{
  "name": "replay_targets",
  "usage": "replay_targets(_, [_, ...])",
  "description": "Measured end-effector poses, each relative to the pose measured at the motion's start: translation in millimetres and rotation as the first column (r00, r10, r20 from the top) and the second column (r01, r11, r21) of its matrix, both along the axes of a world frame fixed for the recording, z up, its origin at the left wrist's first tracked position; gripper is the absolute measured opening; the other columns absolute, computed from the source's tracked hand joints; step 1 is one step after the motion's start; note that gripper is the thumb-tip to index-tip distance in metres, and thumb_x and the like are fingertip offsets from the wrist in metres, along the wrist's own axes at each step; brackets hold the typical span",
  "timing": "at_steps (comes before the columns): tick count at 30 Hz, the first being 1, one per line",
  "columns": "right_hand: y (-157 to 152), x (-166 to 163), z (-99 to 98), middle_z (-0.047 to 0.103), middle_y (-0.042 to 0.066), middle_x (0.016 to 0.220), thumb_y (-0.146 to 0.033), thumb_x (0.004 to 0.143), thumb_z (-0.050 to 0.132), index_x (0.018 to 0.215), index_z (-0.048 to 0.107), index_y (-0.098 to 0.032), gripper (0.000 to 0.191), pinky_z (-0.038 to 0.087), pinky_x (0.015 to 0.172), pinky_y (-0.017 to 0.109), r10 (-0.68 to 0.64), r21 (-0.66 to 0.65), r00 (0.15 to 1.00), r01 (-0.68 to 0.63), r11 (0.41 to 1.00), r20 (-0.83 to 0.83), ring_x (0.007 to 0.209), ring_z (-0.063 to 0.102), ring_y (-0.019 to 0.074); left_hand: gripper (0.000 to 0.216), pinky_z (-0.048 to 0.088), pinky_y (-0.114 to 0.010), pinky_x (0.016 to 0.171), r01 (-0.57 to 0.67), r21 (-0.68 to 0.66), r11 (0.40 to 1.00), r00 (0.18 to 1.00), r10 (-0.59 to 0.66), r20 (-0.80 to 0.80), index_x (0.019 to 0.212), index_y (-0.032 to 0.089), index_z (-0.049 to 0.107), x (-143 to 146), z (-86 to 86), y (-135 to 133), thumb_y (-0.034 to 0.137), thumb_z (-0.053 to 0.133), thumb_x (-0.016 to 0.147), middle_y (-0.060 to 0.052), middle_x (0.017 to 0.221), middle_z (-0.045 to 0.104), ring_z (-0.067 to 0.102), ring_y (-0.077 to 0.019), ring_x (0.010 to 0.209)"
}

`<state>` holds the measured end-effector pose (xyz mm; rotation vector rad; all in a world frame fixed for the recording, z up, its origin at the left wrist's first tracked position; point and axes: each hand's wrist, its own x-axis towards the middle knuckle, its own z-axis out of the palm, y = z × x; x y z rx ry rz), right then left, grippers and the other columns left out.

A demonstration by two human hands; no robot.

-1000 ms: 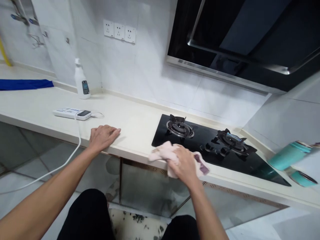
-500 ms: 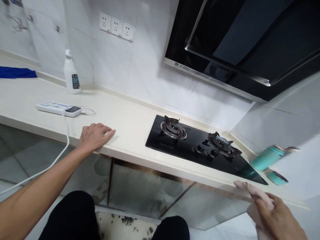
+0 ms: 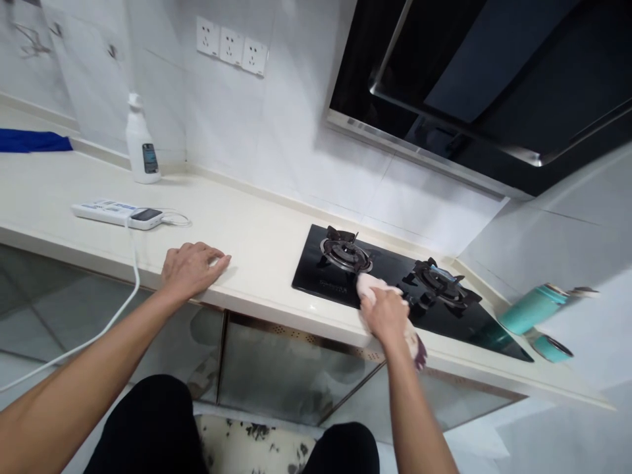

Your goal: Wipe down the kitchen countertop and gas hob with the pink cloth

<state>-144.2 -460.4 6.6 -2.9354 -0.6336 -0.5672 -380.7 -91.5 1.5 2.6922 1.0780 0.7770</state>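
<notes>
Half a second ago the right hand (image 3: 384, 315) was down at the lower right corner of the view, off the worktop's (image 3: 257, 247) front edge with the cloth (image 3: 371, 286); now it is back at the hob (image 3: 395, 289), closed on the pink cloth and pressing it onto the black glass near the front edge, between the two burners. One end of the cloth pokes out ahead of the knuckles toward the left burner (image 3: 345, 251); a darker corner hangs below the wrist over the worktop's edge. The right burner (image 3: 439, 280) sits just past the hand.

The left hand (image 3: 190, 266) has not shifted: it lies open, palm down, fingers spread flat on the worktop's front edge, well left of the hob and holding nothing.

Further left along the worktop lies a white power strip (image 3: 106, 210) with a small power bank (image 3: 147, 217) on its near end, its white cable (image 3: 133, 263) dropping over the edge. Behind these a white spray bottle (image 3: 141, 141) stands against the tiled wall, and a blue cloth (image 3: 32, 140) lies at the far left. Three sockets (image 3: 231, 46) are set in the wall above. A black hood (image 3: 474, 85) hangs over the hob. At the far right a teal flask (image 3: 530, 309) lies tilted, its teal lid (image 3: 550, 347) just beside it.
</notes>
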Motion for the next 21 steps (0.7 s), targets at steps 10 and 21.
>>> replay_targets(10, [96.7, -110.2, -22.5, 0.069, 0.008, 0.116, -0.046, 0.094, 0.071, 0.116, 0.069, -0.022, 0.033, 0.041, 0.095, 0.041, 0.725, 0.140, 0.672, -0.740, 0.658, 0.150, 0.109, 0.058, 0.0276, 0.051, 0.038, -0.051, 0.110, -0.011, 0.009, 1.000, 0.998, 0.011, -0.065, 0.113, 0.021, 0.083, -1.9, 1.9, 3.6, 0.051, 0.044, 0.099, -0.013, 0.134, 0.075, 0.059, -0.0358, 0.128])
replay_targets(21, [-91.8, 13.4, -53.9, 0.074, 0.014, 0.113, -0.050, 0.098, 0.046, 0.105, 0.072, -0.020, 0.040, 0.042, 0.098, 0.045, 0.233, 0.342, 0.956, -0.283, 0.896, 0.180, 0.108, 0.063, 0.0309, 0.055, 0.040, -0.051, 0.108, -0.031, 0.037, 0.999, 0.994, 0.035, -0.105, 0.114, 0.020, 0.083, -0.3, -4.4, 17.7, 0.055, 0.042, 0.099, -0.012, 0.136, 0.075, 0.060, -0.0376, 0.129])
